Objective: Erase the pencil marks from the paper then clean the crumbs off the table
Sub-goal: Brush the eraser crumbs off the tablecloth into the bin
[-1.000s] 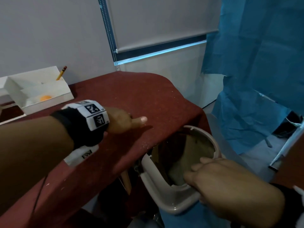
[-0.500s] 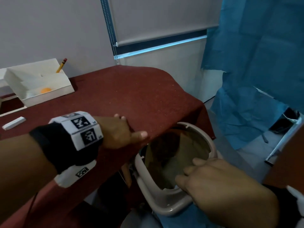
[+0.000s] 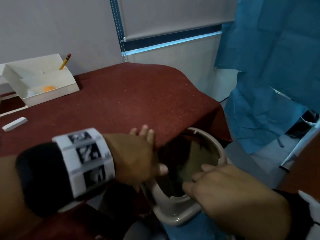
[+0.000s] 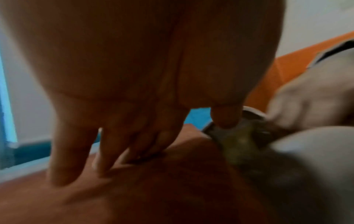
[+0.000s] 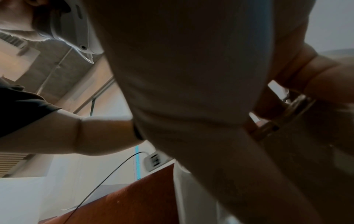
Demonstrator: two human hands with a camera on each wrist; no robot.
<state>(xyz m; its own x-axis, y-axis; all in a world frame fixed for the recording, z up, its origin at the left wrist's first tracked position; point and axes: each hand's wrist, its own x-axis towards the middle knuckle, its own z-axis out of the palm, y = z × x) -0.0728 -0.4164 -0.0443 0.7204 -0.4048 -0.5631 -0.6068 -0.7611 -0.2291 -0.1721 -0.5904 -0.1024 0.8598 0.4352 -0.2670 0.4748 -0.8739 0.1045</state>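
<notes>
Crumb-clearing step: the left hand (image 3: pixel 136 158), fingers (image 3: pixel 144 131) flat and released, sweeps crumbs (image 3: pixel 174 108) off the surface (image 3: pixel 121 94) beside the bin (image 3: pixel 174 217), whose rim the right hand (image 3: pixel 230 193) grasps. Next, specks beyond the bin need another sweep.

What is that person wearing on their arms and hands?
The hands are bare. The left hand has a wide black wrist strap with a white band of black-and-white square codes. By the right hand only a dark cuff and a white piece show. A thin black cable hangs below the left arm.
</notes>
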